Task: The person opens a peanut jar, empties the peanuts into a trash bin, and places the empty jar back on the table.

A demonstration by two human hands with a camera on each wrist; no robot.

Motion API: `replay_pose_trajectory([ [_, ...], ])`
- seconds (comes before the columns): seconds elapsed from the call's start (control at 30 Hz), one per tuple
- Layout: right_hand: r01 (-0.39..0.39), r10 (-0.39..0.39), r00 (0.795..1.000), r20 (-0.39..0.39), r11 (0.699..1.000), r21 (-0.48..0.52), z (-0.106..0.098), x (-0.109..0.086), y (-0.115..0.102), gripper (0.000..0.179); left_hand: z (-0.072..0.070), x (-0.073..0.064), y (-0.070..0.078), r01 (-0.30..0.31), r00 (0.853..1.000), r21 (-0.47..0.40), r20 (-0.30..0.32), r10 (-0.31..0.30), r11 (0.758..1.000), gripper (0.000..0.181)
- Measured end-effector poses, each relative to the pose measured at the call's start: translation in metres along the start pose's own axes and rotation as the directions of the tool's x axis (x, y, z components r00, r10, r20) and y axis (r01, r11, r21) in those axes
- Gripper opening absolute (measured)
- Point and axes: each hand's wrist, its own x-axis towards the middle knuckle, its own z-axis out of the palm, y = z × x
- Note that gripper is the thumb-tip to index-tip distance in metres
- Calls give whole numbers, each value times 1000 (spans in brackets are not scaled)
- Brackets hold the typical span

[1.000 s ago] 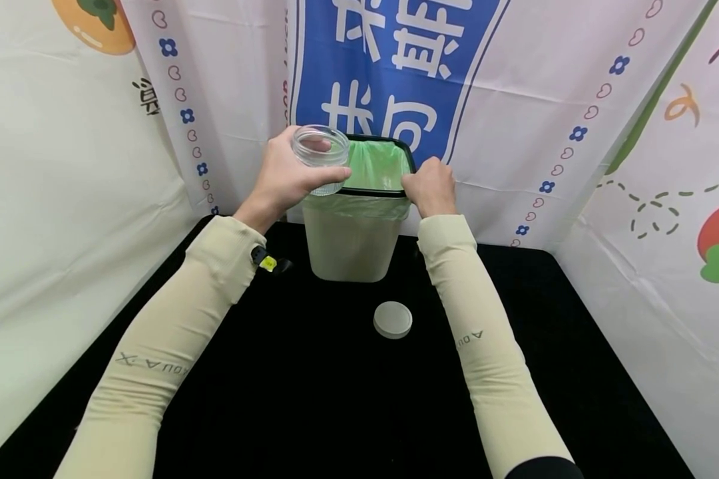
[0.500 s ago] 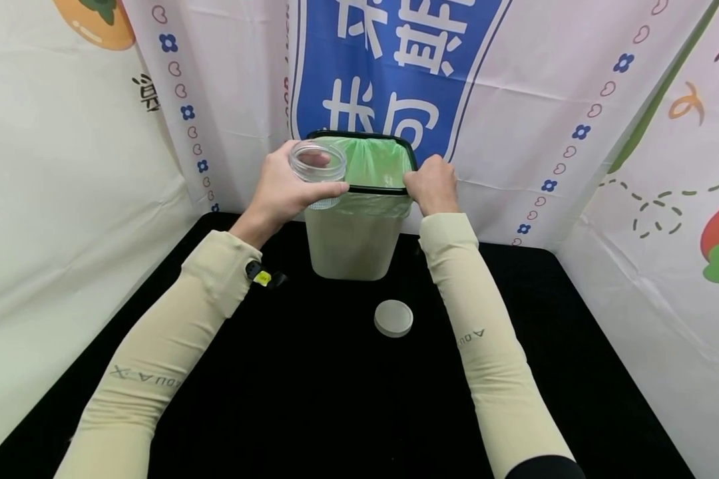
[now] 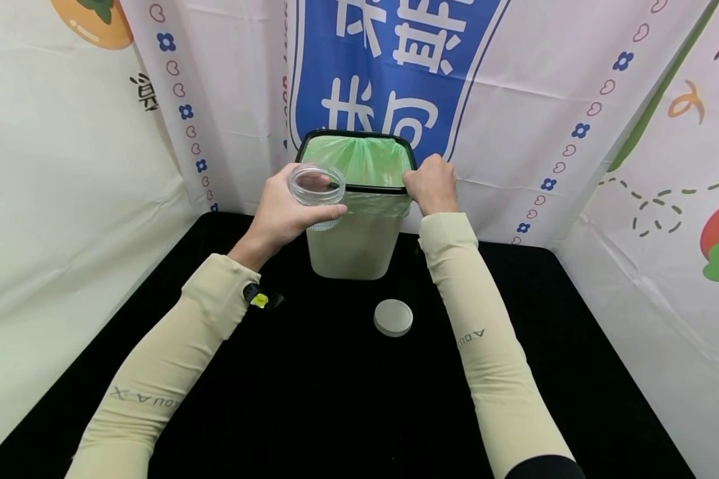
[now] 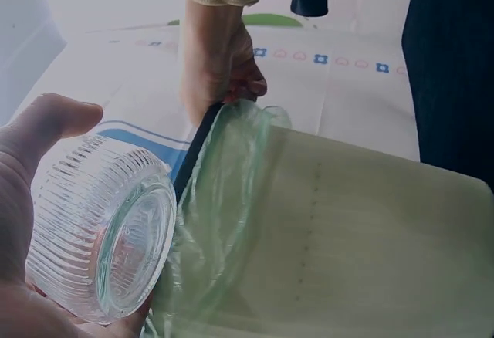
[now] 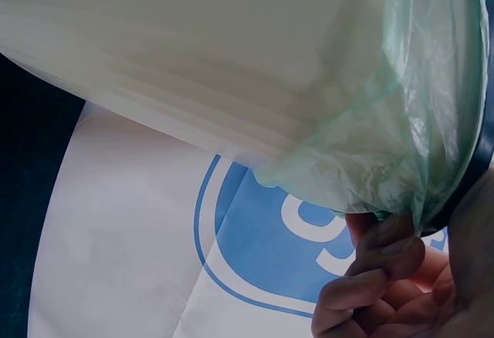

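Note:
My left hand (image 3: 283, 211) grips a clear ribbed jar (image 3: 316, 187) without a lid, upright, in front of the bin's left side. In the left wrist view the jar (image 4: 104, 226) shows its ridged wall and round base, and looks empty. A beige trash bin (image 3: 353, 243) stands on the black table, its black rim (image 3: 374, 189) holding down a green bag (image 3: 371, 159). At the rim's right corner, my right hand (image 3: 433, 186) holds on with curled fingers; the right wrist view has its fingers (image 5: 382, 257) bent under the rim against the bag's edge.
A round whitish lid (image 3: 393, 318) lies on the black table (image 3: 311, 392) in front of the bin. Printed white cloth (image 3: 515, 120) hangs close behind the bin and along both sides.
My left hand has come down and toward me with the jar, from over the bin's left rim to in front of it. My right hand stays at the rim.

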Motion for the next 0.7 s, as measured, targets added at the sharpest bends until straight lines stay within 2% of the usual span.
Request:
replay_pose_trajectory([
  [0.5, -14, 14, 1000, 22, 1000, 3, 1, -2, -1, 22, 11, -22, -30, 25, 999, -52, 32, -23, 998, 70],
  [0.7, -12, 12, 1000, 3, 1000, 15, 0, -1, -1, 22, 17, -27, -41, 15, 999, -68, 39, -12, 998, 70],
])
